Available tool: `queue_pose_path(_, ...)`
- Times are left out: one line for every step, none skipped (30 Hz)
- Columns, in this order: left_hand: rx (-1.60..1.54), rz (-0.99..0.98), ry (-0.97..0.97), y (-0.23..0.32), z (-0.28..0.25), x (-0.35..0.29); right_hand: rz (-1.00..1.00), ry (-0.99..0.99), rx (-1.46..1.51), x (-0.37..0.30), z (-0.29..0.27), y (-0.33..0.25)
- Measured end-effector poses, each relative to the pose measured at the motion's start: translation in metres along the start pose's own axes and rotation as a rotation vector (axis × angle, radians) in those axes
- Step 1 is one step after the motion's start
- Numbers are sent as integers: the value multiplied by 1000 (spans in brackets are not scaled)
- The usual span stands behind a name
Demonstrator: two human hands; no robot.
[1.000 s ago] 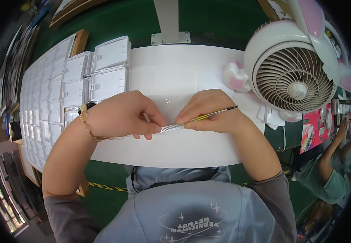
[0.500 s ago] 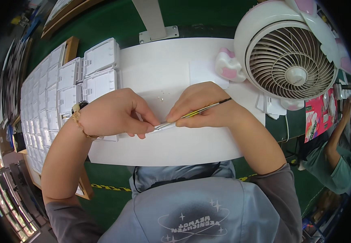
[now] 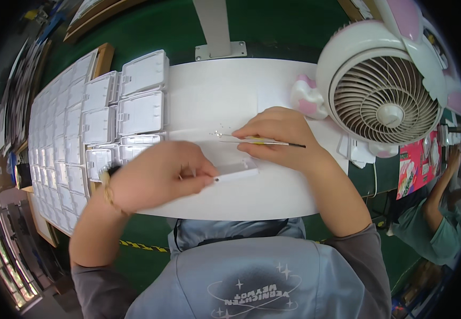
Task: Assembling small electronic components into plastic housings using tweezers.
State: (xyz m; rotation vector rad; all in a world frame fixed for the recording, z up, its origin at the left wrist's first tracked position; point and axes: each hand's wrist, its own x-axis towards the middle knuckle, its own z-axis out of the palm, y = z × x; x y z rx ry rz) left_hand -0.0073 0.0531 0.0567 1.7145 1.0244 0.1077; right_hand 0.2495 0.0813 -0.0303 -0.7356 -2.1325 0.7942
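My left hand (image 3: 172, 173) is closed, thumb and fingers pinching the left end of a small white plastic case (image 3: 238, 174). A small dark spot shows on the case's near edge by my thumb, and my fingers hide its left part. In my right hand (image 3: 275, 133) is a slim tool that looks like tweezers (image 3: 289, 144), with a dark rear end and some yellow along it. Its fine tip points left, close to a loose scatter of tiny shiny pieces (image 3: 219, 134) on the white work surface (image 3: 209, 95). Whether the tip grips a piece is too small to tell.
Many white plastic cases (image 3: 142, 113) stand in rows on the left, beside my left forearm. A white and pink fan (image 3: 389, 115) occupies the far right. Behind the surface rises a metal post (image 3: 217, 32). Another person's arm (image 3: 437, 199) shows at the right edge.
My right hand has moved the tweezers away from the case toward the tiny shiny pieces. My left hand has come nearer with the case, which now shows more of itself.
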Motion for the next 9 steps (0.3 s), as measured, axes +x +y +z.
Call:
queue_pose_path(-4,0,12,0,9,-5,-8,2,-36,0,0,0)
queue_pose_path(19,65,111,2,20,-9,-16,4,-73,0,0,1)
queue_pose_path(44,127,211,4,31,-15,-25,-4,-71,0,0,-3)
queue_pose_path(102,177,295,-2,43,-18,-5,5,-98,2,-1,-5)
queue_pose_path(98,175,307,-7,54,-19,15,15,-125,3,-1,-6)
queue_pose_path(118,209,414,-13,64,-19,10,5,-128,3,-2,-5)
queue_pose_path(139,240,520,-20,71,-19,10,-21,-129,3,-3,-5)
queue_pose_path(109,282,565,-30,77,-18,11,-47,-130,2,-3,-3)
queue_pose_path(109,331,615,-36,80,-15,-5,-39,-115,0,-1,1)
